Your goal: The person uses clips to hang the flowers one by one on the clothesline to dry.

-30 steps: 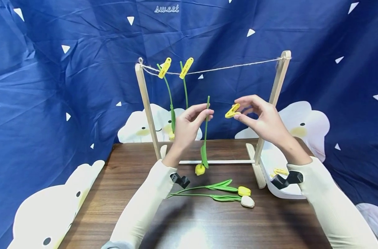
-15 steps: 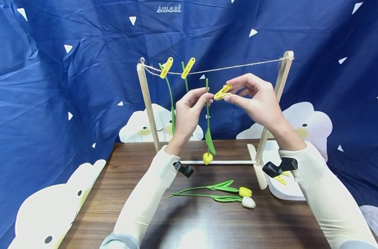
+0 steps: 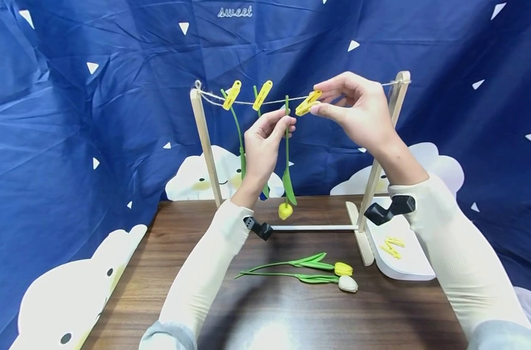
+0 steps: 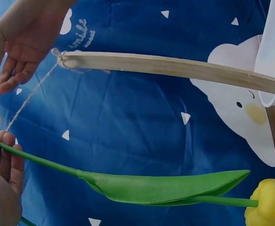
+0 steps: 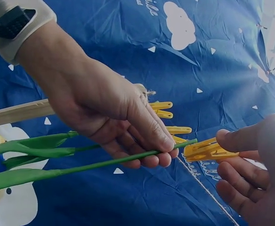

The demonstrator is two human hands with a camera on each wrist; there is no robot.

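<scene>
My left hand [image 3: 265, 141] pinches the green stem of a yellow tulip [image 3: 285, 210], which hangs bloom down with its stem end up at the string [image 3: 348, 91]. Between thumb and fingers my right hand [image 3: 357, 109] pinches a yellow clothespin [image 3: 308, 103], just right of the stem tip. In the right wrist view the clothespin [image 5: 210, 149] lies close to the stem end; whether they touch I cannot tell. Two other yellow clothespins [image 3: 232, 95] hold tulip stems on the string to the left, their lower parts partly hidden behind my left hand.
The string runs between two wooden posts [image 3: 206, 146]. A yellow tulip [image 3: 343, 269] and a white tulip [image 3: 347, 283] lie on the brown table [image 3: 195, 301]. At the right, a white tray [image 3: 416, 265] holds yellow clothespins [image 3: 392, 247]. A white bar [image 3: 313, 227] joins the stand's feet.
Both hands have risen to the string's height, carrying the tulip and the clothespin. My right hand has also moved left, bringing the clothespin close to the stem. The tulips on the table stay put.
</scene>
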